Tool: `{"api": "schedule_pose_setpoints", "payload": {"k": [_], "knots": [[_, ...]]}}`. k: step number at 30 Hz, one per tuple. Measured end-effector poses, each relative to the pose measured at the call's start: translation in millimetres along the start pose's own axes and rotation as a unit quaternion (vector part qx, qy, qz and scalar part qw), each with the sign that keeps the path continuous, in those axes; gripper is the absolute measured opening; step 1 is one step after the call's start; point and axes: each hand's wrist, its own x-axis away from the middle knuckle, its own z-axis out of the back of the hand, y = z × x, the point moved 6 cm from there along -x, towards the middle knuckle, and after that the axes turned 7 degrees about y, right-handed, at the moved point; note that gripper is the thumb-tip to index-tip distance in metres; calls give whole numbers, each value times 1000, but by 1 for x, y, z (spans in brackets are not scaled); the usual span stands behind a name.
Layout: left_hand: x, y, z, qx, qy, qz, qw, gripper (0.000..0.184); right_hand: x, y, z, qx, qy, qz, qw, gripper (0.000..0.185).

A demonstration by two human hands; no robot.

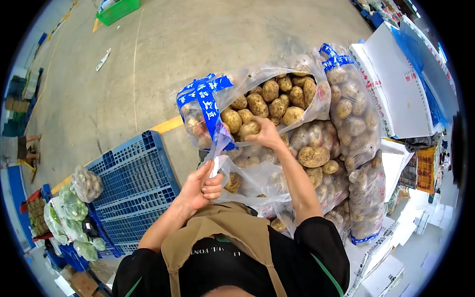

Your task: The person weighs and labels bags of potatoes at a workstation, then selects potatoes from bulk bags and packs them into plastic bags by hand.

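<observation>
My right hand (267, 134) is closed round a potato (249, 129) at the near edge of a torn-open clear plastic sack (247, 74). Many loose potatoes (270, 91) show through the wide opening. My left hand (202, 187) is a fist, lower and to the left, gripping a bunched strip of plastic bag (217, 147) that runs up to the sack's blue-taped end (200, 101). A white piece sticks out of that fist; I cannot tell whether it is plastic or something else. Nearer my body, another opened sack (257, 178) bares a few potatoes.
Full potato sacks (354, 106) are stacked on the right, beside white foam boxes (391, 79). On the left lies a blue plastic pallet (133, 190), with bagged green vegetables (71, 208) beyond it. A green crate (118, 11) stands far off. Another person (20, 147) is at the far left.
</observation>
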Motion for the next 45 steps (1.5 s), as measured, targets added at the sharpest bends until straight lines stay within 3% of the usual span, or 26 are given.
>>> {"api": "schedule_pose_setpoints", "payload": {"k": [2, 5, 8, 10, 12, 13, 15, 18, 20, 22, 25, 29, 30, 32, 33, 35, 37, 40, 43, 45], "knots": [[-2, -1, -1, 11, -26, 5, 1000, 32, 8, 13, 23, -162, 101, -75, 979, 63], [-7, -1, -7, 18, -43, 9, 999, 26, 34, 43, 37, -501, 193, -93, 838, 61], [-12, -2, -13, 16, -45, 10, 999, 28, 79, 40, 34, -534, 149, -145, 820, 61], [-17, -1, -18, 10, -55, 12, 998, 31, 109, 26, 21, -469, 43, -75, 879, 58], [-19, -3, -21, 9, -68, 16, 998, 35, 131, 5, 4, -324, -100, -69, 938, 57], [-20, -3, -23, 8, -70, 16, 997, 38, 135, 5, -9, -192, -137, -34, 971, 56], [-19, -3, -25, 4, -72, 15, 997, 46, 136, 13, -41, 79, -202, 39, 975, 56], [-16, 0, -22, 2, -58, 20, 998, 52, 82, -23, -10, -35, 80, 1, 996, 50], [-15, -2, -23, -14, -76, 29, 997, 49, 37, -26, -4, 70, 255, 160, 951, 47], [-10, -4, -30, -36, -88, 36, 995, 50, -4, 5, -32, 274, 187, 106, 937, 54], [-7, -1, -22, -17, -73, 19, 997, 59, -37, 37, -63, 412, 165, 70, 893, 59], [-5, -1, -17, 4, -76, 15, 997, 60, -27, 31, -46, 307, 185, 98, 928, 55], [-6, -1, -18, 7, -78, 16, 997, 60, -24, 37, -36, 238, 157, 42, 958, 51], [-7, -2, -16, 15, -81, 13, 997, 59, -4, 46, -12, -52, 131, -72, 987, 59], [-9, 1, -17, 18, -84, 9, 996, 58, 6, 49, -1, -197, 115, -125, 966, 62], [-13, 2, -17, 31, -87, 6, 996, 56, 38, 44, 15, -414, 66, -113, 901, 75], [-17, 3, -18, 46, -88, 7, 995, 52, 77, 17, 33, -412, -55, -82, 906, 69], [-23, 4, -21, 39, -98, 3, 994, 49, 121, -11, 21, -258, -196, -81, 943, 62], [-23, 4, -22, 31, -104, 7, 994, 52, 125, -10, -8, 2, -219, 21, 975, 55], [-21, 5, -21, 31, -95, 6, 995, 55, 86, -8, -9, -27, -42, 29, 998, 55]]}}
